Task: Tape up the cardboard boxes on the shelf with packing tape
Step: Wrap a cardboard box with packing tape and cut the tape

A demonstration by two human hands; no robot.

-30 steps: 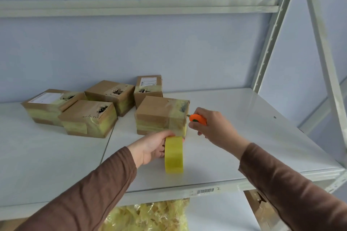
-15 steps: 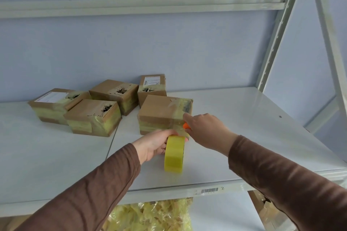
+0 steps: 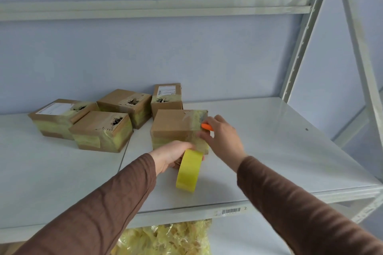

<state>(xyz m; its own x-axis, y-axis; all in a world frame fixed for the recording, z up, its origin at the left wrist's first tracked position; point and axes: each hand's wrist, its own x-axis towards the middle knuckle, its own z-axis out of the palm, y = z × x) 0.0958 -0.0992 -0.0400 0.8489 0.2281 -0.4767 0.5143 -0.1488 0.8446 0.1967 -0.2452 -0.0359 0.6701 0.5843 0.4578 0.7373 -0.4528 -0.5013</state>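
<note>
On the white metal shelf (image 3: 269,151), near its front edge, stood the small brown cardboard box (image 3: 176,124) being sealed, a clear strip already over its right end. Left hand (image 3: 172,156) gripped the yellow roll of packing tape (image 3: 189,170), held on edge just before the box. Right hand (image 3: 222,135), fingers curled round an orange-handled cutter (image 3: 207,126), pressed at the box's right corner. Judged step: severing or smoothing the strip; next move likely called for a clean cut with the tape kept taut. Four more taped brown boxes (image 3: 101,130) clustered left and behind. Pale blue wall (image 3: 186,51) behind; grey slotted upright (image 3: 300,39) at right.
</note>
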